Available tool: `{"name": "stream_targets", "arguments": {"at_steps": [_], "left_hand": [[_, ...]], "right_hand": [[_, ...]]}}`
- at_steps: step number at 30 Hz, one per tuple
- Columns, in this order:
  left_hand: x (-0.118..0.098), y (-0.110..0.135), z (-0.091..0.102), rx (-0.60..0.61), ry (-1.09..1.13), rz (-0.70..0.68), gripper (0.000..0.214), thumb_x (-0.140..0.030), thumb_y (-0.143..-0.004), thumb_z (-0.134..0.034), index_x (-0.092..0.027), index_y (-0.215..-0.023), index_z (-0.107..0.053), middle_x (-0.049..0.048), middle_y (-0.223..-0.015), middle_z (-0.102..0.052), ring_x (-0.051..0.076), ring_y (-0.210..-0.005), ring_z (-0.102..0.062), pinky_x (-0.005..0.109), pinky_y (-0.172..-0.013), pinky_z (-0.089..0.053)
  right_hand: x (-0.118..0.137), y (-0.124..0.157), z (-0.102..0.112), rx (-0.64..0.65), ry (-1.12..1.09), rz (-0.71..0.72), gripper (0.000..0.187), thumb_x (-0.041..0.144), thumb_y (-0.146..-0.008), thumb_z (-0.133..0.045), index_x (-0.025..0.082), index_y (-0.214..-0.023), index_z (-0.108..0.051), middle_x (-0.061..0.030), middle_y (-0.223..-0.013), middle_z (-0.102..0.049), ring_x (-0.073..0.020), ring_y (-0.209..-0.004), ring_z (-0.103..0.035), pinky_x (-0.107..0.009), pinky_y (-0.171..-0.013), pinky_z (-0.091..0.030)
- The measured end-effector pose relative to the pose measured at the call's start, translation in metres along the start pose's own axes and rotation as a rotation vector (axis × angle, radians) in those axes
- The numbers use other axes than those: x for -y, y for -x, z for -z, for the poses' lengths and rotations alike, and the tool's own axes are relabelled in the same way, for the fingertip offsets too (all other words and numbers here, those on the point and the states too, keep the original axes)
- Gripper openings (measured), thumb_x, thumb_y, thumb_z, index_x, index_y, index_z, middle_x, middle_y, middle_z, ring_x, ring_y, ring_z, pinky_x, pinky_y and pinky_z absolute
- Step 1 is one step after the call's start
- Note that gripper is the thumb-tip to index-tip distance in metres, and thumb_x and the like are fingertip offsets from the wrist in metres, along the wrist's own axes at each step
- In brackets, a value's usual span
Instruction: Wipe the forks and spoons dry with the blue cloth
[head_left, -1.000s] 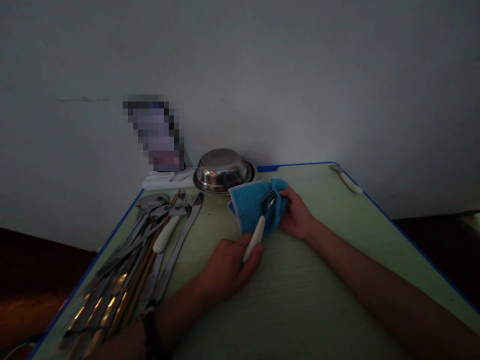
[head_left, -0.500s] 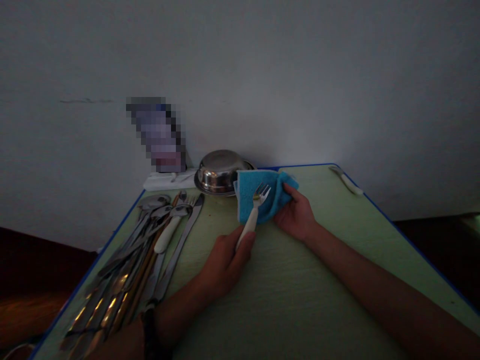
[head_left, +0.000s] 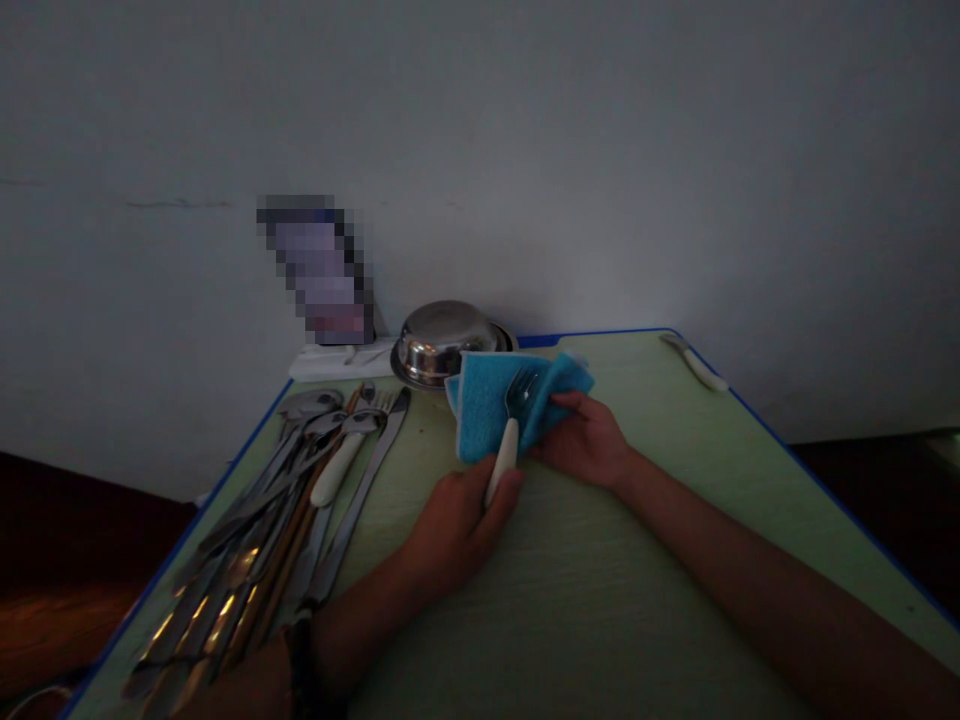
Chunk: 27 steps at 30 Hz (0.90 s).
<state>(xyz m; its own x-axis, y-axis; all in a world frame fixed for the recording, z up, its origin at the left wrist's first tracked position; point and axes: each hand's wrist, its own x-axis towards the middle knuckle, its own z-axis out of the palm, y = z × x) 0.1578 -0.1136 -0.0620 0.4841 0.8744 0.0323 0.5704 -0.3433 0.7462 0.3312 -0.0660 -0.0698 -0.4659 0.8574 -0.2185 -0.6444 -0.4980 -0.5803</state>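
Note:
My left hand (head_left: 461, 525) is closed around the pale handle of a fork (head_left: 508, 445), whose metal tines point up and away from me. Behind the tines spreads a blue cloth (head_left: 484, 400), its right part folded toward them. My right hand (head_left: 589, 440) grips that cloth from the right, thumb on top and the other fingers mostly hidden beneath it. Both hands are above the middle of the pale green table (head_left: 600, 600).
Spoons, chopsticks and other cutlery (head_left: 285, 500) lie in a pile on the left, a table knife (head_left: 367, 480) beside them. An upturned metal bowl (head_left: 446, 335) sits at the back. Another pale-handled utensil (head_left: 697, 365) rests far right. A blurred-out device (head_left: 319, 270) leans against the wall.
The cloth has shifted slightly left and toward me, and its right part is folded closer around the tines. The fork has turned a little more upright in my left hand.

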Motion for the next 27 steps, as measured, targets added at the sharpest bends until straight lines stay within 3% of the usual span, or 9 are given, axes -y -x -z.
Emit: {"name": "stream_targets", "arguments": {"at_steps": [3, 6, 11, 15, 18, 23, 27], "left_hand": [[-0.001, 0.0, 0.001, 0.009, -0.001, 0.0, 0.033, -0.039, -0.091, -0.03, -0.017, -0.073, -0.049, -0.0031, -0.057, -0.048, 0.012, -0.05, -0.048, 0.024, -0.048, -0.033], [0.0, 0.0, 0.001, -0.018, 0.045, -0.004, 0.034, -0.038, -0.091, -0.029, -0.018, -0.071, -0.048, -0.0048, -0.054, -0.045, 0.011, -0.048, -0.046, 0.023, -0.047, -0.032], [0.002, 0.0, 0.001, -0.066, 0.138, 0.03, 0.036, -0.04, -0.092, -0.028, -0.017, -0.071, -0.046, -0.0059, -0.053, -0.042, 0.01, -0.046, -0.043, 0.022, -0.047, -0.031], [0.0, 0.0, 0.002, -0.061, 0.107, 0.021, 0.036, -0.041, -0.091, -0.028, -0.017, -0.071, -0.047, -0.0055, -0.052, -0.043, 0.011, -0.046, -0.044, 0.023, -0.047, -0.031], [-0.001, -0.001, 0.003, -0.024, 0.099, 0.021, 0.036, -0.04, -0.091, -0.028, -0.017, -0.071, -0.046, -0.0051, -0.052, -0.043, 0.011, -0.046, -0.044, 0.024, -0.047, -0.031], [0.0, 0.0, 0.003, -0.034, 0.111, 0.014, 0.036, -0.041, -0.092, -0.026, -0.018, -0.071, -0.045, -0.0055, -0.053, -0.042, 0.011, -0.047, -0.043, 0.023, -0.047, -0.031], [0.003, 0.001, 0.001, -0.049, 0.135, 0.002, 0.035, -0.042, -0.092, -0.026, -0.018, -0.073, -0.045, -0.0058, -0.054, -0.041, 0.01, -0.047, -0.043, 0.023, -0.047, -0.031]], "right_hand": [[0.002, -0.002, -0.001, -0.014, -0.017, -0.005, 0.039, 0.048, -0.082, -0.034, 0.02, -0.092, -0.06, -0.0029, -0.077, -0.068, -0.0204, -0.088, -0.061, -0.042, -0.085, -0.042], [0.002, -0.002, -0.002, 0.008, -0.035, 0.028, 0.051, 0.061, -0.08, -0.03, 0.022, -0.098, -0.058, -0.0038, -0.086, -0.068, -0.0216, -0.094, -0.059, -0.043, -0.086, -0.042], [0.001, 0.001, -0.002, 0.046, -0.02, 0.04, 0.029, 0.029, -0.071, -0.039, 0.019, -0.091, -0.059, -0.0041, -0.086, -0.069, -0.022, -0.094, -0.059, -0.044, -0.088, -0.042], [-0.003, -0.001, -0.001, 0.018, 0.036, 0.035, 0.032, 0.013, -0.055, -0.039, 0.018, -0.077, -0.061, -0.0027, -0.08, -0.069, -0.0213, -0.091, -0.06, -0.043, -0.089, -0.043], [-0.01, -0.003, 0.003, -0.022, 0.13, 0.096, 0.029, 0.004, -0.052, -0.043, 0.018, -0.07, -0.062, -0.0005, -0.074, -0.069, -0.0191, -0.087, -0.062, -0.038, -0.09, -0.043], [-0.016, -0.009, 0.006, -0.023, 0.211, 0.203, 0.021, 0.007, -0.063, -0.058, 0.019, -0.079, -0.065, 0.0007, -0.08, -0.07, -0.0167, -0.085, -0.062, -0.035, -0.088, -0.044], [-0.008, -0.01, 0.002, -0.019, 0.148, 0.224, 0.02, 0.026, -0.081, -0.048, 0.022, -0.091, -0.065, 0.0002, -0.09, -0.07, -0.0145, -0.086, -0.063, -0.033, -0.088, -0.046]]}}
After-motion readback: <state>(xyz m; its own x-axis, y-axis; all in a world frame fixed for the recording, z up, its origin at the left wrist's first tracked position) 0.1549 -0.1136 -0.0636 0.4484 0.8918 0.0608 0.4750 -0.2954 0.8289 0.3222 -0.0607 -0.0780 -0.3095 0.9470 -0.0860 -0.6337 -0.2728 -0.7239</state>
